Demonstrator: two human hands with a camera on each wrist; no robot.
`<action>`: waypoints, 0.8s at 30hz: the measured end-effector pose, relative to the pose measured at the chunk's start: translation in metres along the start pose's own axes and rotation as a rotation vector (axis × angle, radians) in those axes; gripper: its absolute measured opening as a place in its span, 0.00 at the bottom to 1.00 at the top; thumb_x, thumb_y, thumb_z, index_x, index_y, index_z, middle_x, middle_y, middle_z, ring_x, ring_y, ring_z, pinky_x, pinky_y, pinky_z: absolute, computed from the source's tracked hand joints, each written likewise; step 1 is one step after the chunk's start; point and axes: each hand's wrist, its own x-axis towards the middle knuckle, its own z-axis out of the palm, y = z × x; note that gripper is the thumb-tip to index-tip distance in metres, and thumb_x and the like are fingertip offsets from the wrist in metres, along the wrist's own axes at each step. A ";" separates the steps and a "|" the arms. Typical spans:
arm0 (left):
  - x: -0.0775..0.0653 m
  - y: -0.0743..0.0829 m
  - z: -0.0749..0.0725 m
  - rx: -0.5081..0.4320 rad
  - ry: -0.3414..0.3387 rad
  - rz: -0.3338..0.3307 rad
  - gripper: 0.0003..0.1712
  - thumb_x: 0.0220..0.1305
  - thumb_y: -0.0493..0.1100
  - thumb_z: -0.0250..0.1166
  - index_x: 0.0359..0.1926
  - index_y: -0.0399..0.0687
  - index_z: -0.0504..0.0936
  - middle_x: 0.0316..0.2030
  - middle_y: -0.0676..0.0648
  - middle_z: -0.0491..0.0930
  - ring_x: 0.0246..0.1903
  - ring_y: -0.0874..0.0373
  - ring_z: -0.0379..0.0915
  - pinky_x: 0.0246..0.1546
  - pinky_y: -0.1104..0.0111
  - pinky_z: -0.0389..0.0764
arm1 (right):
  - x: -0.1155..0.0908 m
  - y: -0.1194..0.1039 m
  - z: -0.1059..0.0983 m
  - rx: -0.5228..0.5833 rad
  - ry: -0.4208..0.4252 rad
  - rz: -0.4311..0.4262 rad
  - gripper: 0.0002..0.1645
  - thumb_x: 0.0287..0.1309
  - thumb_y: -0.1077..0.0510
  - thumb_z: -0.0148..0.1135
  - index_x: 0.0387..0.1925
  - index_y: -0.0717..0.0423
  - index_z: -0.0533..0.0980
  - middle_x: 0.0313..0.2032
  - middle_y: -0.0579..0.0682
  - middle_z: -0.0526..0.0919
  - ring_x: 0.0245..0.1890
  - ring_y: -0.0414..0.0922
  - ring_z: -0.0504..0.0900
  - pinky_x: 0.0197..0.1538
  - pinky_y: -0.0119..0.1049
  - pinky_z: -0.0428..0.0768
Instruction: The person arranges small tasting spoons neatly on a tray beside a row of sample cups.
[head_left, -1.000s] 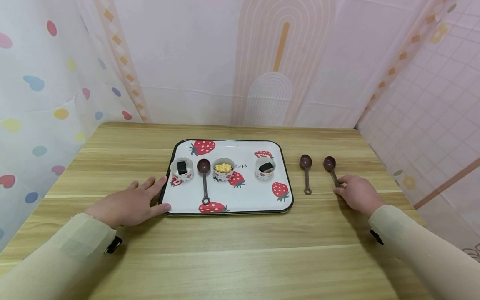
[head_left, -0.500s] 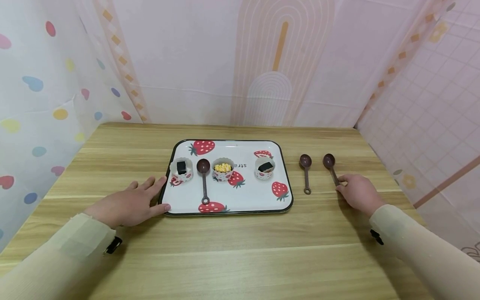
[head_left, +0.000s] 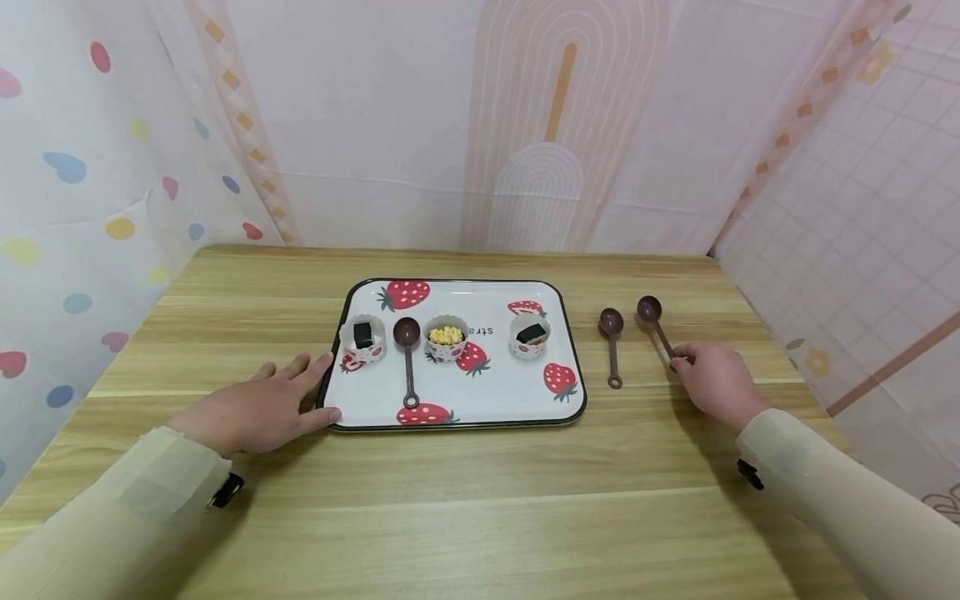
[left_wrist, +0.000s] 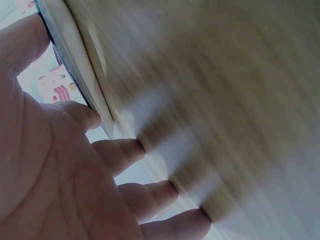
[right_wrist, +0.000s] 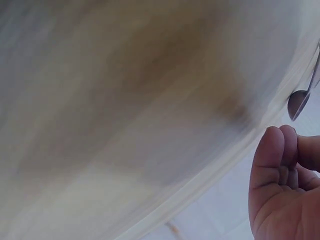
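Observation:
My right hand (head_left: 716, 379) pinches the handle end of a brown measuring spoon (head_left: 649, 310), whose bowl points away from me. Just left of it, a similar spoon (head_left: 612, 325) lies on the wooden table. At the near left corner of a white strawberry-print tray (head_left: 510, 400), my left hand (head_left: 262, 408) rests with fingers spread, its thumb on the rim. In the left wrist view, the fingers of the left hand (left_wrist: 75, 165) reach along the outside of the tray's edge. The held handle's end is hidden by the right fingers.
On the tray stand paper cups: one with a rice roll (head_left: 364, 342) at left, one with yellow bits (head_left: 447, 342) mid-tray, one with a nori-wrapped piece (head_left: 529, 340) at right. A third brown spoon (head_left: 407, 335) lies between the left two. Patterned curtains (head_left: 375, 125) border the table.
The pinched spoon's bowl has swung left and away from me, closer to the spoon beside it. My right hand has barely shifted; my left hand and the tray stay put.

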 end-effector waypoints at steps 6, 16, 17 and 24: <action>0.000 0.000 0.000 -0.003 0.002 0.003 0.61 0.71 0.81 0.47 0.85 0.42 0.47 0.78 0.21 0.51 0.69 0.08 0.49 0.60 0.23 0.67 | -0.002 -0.006 0.000 0.048 0.027 -0.010 0.23 0.78 0.57 0.55 0.61 0.71 0.79 0.51 0.67 0.88 0.37 0.52 0.80 0.35 0.35 0.74; 0.000 -0.001 0.001 -0.004 0.005 0.008 0.62 0.70 0.81 0.47 0.85 0.41 0.47 0.78 0.21 0.51 0.69 0.08 0.49 0.61 0.24 0.66 | -0.005 -0.020 0.004 0.118 0.081 -0.029 0.21 0.77 0.56 0.56 0.57 0.67 0.83 0.45 0.62 0.90 0.36 0.49 0.82 0.35 0.35 0.76; 0.000 -0.001 0.001 -0.004 0.006 0.009 0.62 0.70 0.81 0.47 0.85 0.41 0.47 0.78 0.21 0.51 0.69 0.08 0.49 0.61 0.24 0.67 | -0.005 -0.022 0.004 0.124 0.088 -0.036 0.20 0.77 0.56 0.56 0.57 0.68 0.83 0.44 0.62 0.90 0.35 0.48 0.82 0.34 0.35 0.76; 0.001 -0.001 0.002 -0.004 0.022 0.016 0.61 0.70 0.81 0.48 0.84 0.41 0.48 0.78 0.21 0.52 0.69 0.08 0.50 0.59 0.23 0.68 | -0.006 -0.030 0.005 0.207 0.092 -0.046 0.18 0.77 0.58 0.57 0.55 0.69 0.83 0.42 0.62 0.91 0.34 0.45 0.84 0.31 0.32 0.78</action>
